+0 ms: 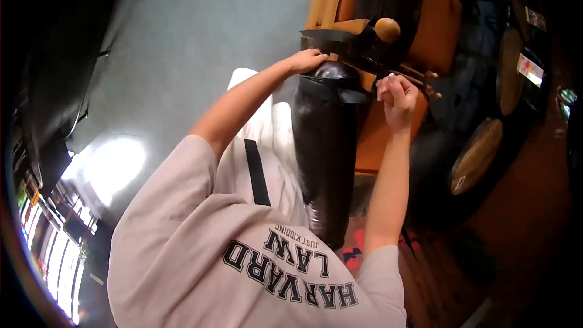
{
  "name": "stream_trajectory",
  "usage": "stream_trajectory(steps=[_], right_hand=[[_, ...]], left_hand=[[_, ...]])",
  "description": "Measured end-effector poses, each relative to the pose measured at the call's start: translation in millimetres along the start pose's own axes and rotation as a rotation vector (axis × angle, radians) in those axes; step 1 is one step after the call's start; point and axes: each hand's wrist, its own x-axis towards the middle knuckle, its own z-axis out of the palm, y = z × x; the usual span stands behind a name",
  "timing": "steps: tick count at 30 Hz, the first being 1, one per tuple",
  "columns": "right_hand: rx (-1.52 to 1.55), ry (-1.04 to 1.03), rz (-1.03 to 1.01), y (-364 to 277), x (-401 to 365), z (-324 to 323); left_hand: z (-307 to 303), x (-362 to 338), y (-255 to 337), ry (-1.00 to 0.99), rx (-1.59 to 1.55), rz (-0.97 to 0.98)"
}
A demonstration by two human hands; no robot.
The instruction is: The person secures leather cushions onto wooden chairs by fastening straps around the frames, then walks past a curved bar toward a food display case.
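Observation:
My left hand (308, 61) is at the far end of a long, dark brown padded leather cushion (323, 146). Its fingers are curled beside a wooden post; whatever they hold is hidden. A black strap (328, 90) crosses the cushion just below this hand, its loose end lying toward the right. My right hand (398, 94) is raised on the cushion's right side, fingers bent and pinched together near that strap end. What is between its fingertips is too small to make out.
Beyond my hands stands a wooden frame (331, 0) with a round wooden knob (387, 30). Orange-tan panels (437, 30) flank it. Round wooden tops (477, 157) are at the right. My white-clad legs (282, 127) are beside the cushion, over a grey floor (206, 18).

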Motion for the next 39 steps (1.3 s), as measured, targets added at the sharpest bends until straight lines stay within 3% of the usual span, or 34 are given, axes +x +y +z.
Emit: stream_trajectory(steps=[4,6,7,10,11,14,18,20,22,24,25,29,32,35,38,39], right_hand=[[-0.708,0.354,-0.086,-20.2,-9.8,20.5],[-1.125,0.451,0.018,-30.6,-23.4,22.0],[-1.13,0.397,0.115,-36.3,-26.5,23.0],[-1.323,0.232,0.01,-32.2,-27.2,14.8],[-1.284,0.173,-0.011,-30.8,-26.5,12.4],[-1.015,0.306,-0.09,-19.1,-31.0,0.1],[-0.333,0.399,0.136,59.6,-69.3,-74.4],[-0.35,0.286,0.25,107.4,-95.5,-89.1],[-0.193,0.319,0.841,138.7,-118.8,-91.1],[-0.234,0.168,0.922,162.6,-136.0,-87.3],[-0.091,0.193,0.9,182.0,-146.8,-88.1],[0.149,-0.045,0.962,211.3,-184.3,-91.0],[0.175,-0.069,1.092,205.9,-197.1,-104.4],[0.11,0.048,1.251,197.5,-207.2,-119.1],[-0.036,0.1,1.126,165.8,-208.4,-111.5],[-0.116,0.156,1.137,165.4,-213.5,-115.2]], left_hand=[[14.8,27.3,-11.4,-0.19,-0.446,-0.101],[10.8,28.3,-6.6,-0.215,-0.354,-0.088],[12.5,28.8,-5.0,-0.246,-0.371,-0.139],[5.5,4.4,17.2,-0.26,-0.318,-0.154],[7.3,0.0,15.9,-0.273,-0.354,-0.155],[12.9,-9.6,5.3,-0.326,-0.409,-0.153],[16.2,-36.5,34.2,-0.322,-0.342,-0.006],[12.5,-48.7,47.2,-0.241,-0.283,-0.094],[12.4,-55.3,50.2,-0.256,-0.401,-0.099],[10.7,-55.7,47.8,-0.265,-0.489,-0.121],[12.4,-53.4,42.0,-0.26,-0.528,-0.139],[12.1,-40.1,16.8,-0.31,-0.645,-0.239],[20.0,-43.2,31.1,-0.256,-0.588,-0.235],[35.9,-26.1,11.9,-0.256,-0.618,-0.201],[45.3,-29.5,20.3,-0.24,-0.58,-0.322],[56.5,-13.2,-0.3,-0.233,-0.623,-0.229]])
